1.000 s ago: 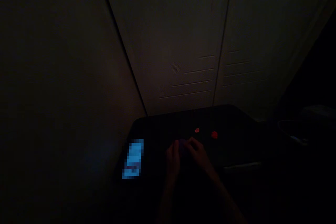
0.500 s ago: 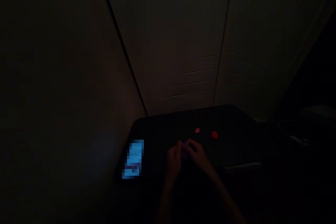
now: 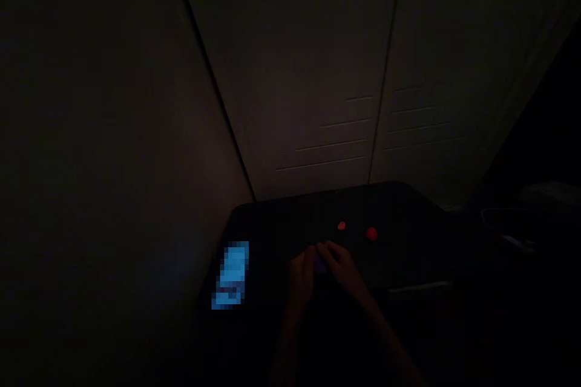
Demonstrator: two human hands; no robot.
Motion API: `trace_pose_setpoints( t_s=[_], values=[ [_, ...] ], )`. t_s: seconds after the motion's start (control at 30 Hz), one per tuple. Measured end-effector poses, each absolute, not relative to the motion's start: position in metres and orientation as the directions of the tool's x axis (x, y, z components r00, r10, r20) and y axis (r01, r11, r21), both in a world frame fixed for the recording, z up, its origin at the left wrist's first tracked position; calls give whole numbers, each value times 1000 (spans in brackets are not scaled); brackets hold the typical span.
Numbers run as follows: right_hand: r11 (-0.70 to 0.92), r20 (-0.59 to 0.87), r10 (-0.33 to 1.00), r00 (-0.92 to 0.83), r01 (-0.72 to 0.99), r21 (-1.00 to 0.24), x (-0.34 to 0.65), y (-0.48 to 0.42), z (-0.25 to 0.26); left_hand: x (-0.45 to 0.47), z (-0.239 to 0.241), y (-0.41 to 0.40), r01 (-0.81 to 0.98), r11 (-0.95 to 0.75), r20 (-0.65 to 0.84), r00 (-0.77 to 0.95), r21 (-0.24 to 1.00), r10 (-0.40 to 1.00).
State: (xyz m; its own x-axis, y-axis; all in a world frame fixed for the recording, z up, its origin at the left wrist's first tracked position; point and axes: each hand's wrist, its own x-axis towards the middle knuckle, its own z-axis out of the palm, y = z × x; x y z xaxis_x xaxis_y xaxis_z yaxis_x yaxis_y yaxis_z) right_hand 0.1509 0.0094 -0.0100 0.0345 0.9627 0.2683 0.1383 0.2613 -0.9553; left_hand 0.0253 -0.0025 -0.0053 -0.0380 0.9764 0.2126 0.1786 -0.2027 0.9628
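The room is very dark. My left hand (image 3: 300, 278) and my right hand (image 3: 342, 267) meet over a dark table (image 3: 408, 217), fingertips together around a small faint bluish thing (image 3: 320, 265) that I cannot make out. Both hands have curled fingers. Two small red pieces (image 3: 341, 226) (image 3: 371, 233) lie on the table just beyond the hands. A glowing blue screen (image 3: 231, 275) lies to the left of my left hand.
Pale cupboard doors (image 3: 327, 72) rise behind the table, and a wall (image 3: 113, 133) closes the left side. A dim cable or object (image 3: 508, 230) lies at the right. A pale strip (image 3: 420, 287) marks the table's front edge.
The fingers have shifted slightly around the small thing; the hands stay in the same place. Nothing else has moved.
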Motion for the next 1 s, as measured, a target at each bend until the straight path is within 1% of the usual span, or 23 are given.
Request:
trace_pose_setpoints(
  t_s=[0.1,0.2,0.3,0.57,0.63,0.73,1.0],
  values=[
    [262,267,963,23,130,-956,152,7,-6,26,-6,-1,138,-152,164,-79,979,983],
    [270,272,962,-2,124,-955,153,5,-3,27,-5,-1,81,-66,76,-140,995,987],
    [274,276,961,7,107,-956,154,4,-3,28,-3,-2,27,-1,5,-137,1000,991],
    [256,258,963,74,41,-966,155,6,-2,30,4,-6,95,-11,24,-137,995,990],
    [263,265,962,65,37,-964,155,7,-3,31,5,-6,103,-12,26,-131,995,991],
    [276,278,958,68,38,-960,155,7,-4,31,2,-4,117,-54,69,-122,992,990],
    [256,256,965,51,18,-967,155,8,-5,28,-5,-1,169,-119,136,-95,979,986]
  ],
)
